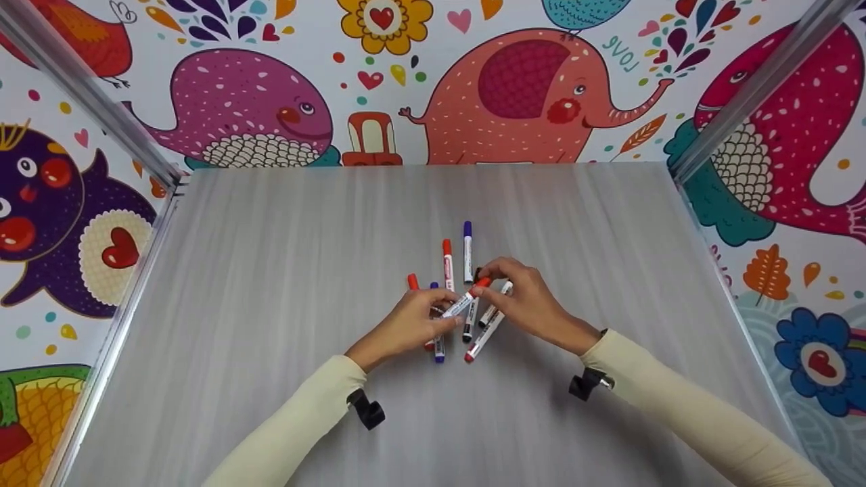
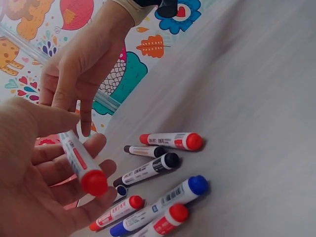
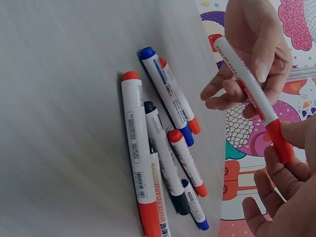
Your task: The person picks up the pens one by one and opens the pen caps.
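A red-capped whiteboard marker (image 1: 459,306) with a white barrel is held at a slant above the other markers, between both hands. My right hand (image 1: 531,297) pinches its red cap (image 3: 282,142) between thumb and fingers. Around the barrel's other end, my left hand (image 1: 406,323) has its thumb on one side and its fingers on the other. In the left wrist view the red end (image 2: 94,182) points out past the left fingers. Below lie several loose markers, among them a blue one (image 3: 165,94) and a large red one (image 3: 133,133).
On the grey wood-grain table (image 1: 284,257), another blue-capped marker (image 1: 467,253) and a red-capped marker (image 1: 447,260) lie farther back. Black-capped markers (image 2: 148,169) lie among the group. A wall with printed cartoon animals (image 1: 528,101) and metal posts (image 1: 758,88) bounds the table.
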Available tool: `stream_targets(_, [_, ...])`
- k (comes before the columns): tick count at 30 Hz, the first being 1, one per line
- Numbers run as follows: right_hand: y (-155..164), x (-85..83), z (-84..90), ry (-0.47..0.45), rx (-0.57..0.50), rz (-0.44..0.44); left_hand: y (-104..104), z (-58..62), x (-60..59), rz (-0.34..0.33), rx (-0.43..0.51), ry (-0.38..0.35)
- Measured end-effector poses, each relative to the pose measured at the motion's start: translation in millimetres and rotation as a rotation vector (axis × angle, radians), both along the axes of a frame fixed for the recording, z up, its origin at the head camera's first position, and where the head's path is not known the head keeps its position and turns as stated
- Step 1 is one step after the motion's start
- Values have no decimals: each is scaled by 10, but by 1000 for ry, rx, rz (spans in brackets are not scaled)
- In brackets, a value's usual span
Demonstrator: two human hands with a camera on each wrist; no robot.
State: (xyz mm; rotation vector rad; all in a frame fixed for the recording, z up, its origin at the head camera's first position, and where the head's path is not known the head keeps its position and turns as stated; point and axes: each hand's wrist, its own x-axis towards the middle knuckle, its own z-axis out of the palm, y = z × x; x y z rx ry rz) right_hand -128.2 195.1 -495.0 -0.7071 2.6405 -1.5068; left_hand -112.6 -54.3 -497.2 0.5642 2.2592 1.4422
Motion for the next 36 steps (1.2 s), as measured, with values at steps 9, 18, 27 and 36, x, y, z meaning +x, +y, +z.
stream_targets(9, [62,99,-76,21,31,-12,35,29,-43,-51,-46,40])
stream_targets(18, [72,143,-137,10,52,10,93,22,-58,-79,-199,250])
stream_targets(27, [88,166,-191,-36,73,103,117,22,-30,-91,-333,422])
stream_targets(36, [75,127,-169,-100,106,244,124,29,-21,-158,-380,611])
